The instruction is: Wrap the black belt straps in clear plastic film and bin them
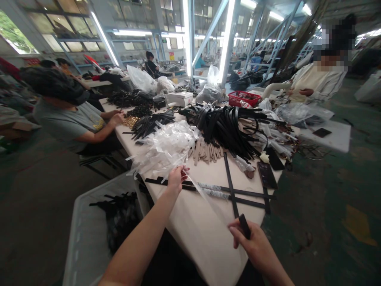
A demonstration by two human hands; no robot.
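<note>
My left hand [176,179], fingers pinched, grips one end of a thin translucent plastic strip [205,196]. The strip runs slantwise over the table to my right hand [251,238], whose fingertips are at its other end. Closed in my right hand is a short black piece [244,226]; I cannot tell whether it is a handle or a strap end. Between the hands lie black straps [247,201], two partly wrapped in printed film [212,193]. Another black strap [229,178] crosses them. Beyond my left hand is a heap of translucent strips [169,145].
Black straps [226,123] are piled mid-table, beside beige strips [206,152]. A phone [267,174] lies near the right edge. A white bin [86,214] with black pieces stands at left. One person [68,115] sits left; another [320,81] is at far right.
</note>
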